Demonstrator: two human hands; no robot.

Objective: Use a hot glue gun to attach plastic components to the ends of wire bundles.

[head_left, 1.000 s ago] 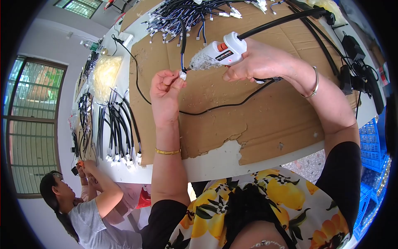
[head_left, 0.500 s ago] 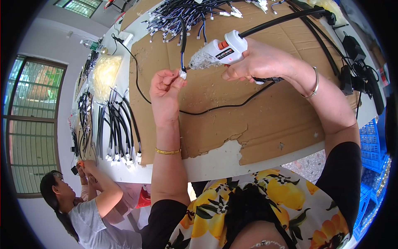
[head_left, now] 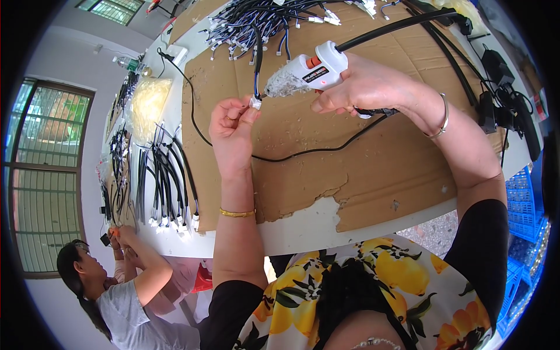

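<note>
My right hand (head_left: pixel 364 87) is closed round a white hot glue gun (head_left: pixel 318 69) with an orange part on top; clear glue strands coat its nose. A thick black glue stick (head_left: pixel 396 29) sticks out of the gun's back. Between the thumb and fingers of my left hand (head_left: pixel 233 125) is a small white connector (head_left: pixel 255 103), the end of a cable with a black sleeve (head_left: pixel 259 52) and thin wires. The gun's tip touches or nearly touches the wires where they enter the connector. Both hands are above a cardboard sheet (head_left: pixel 303 186).
A heap of sleeved cables (head_left: pixel 274 26) lies at the far side. More cables (head_left: pixel 166 175) and a bag of yellowish sticks (head_left: pixel 150 108) lie on the left. The gun's black cord (head_left: pixel 326 150) crosses the cardboard. Black adapters (head_left: pixel 496 67) stand right; a co-worker (head_left: pixel 128 291) sits lower left.
Almost nothing differs. The connector and my left fingers have shifted very slightly left, and the glue gun's tip stays by the wires.
</note>
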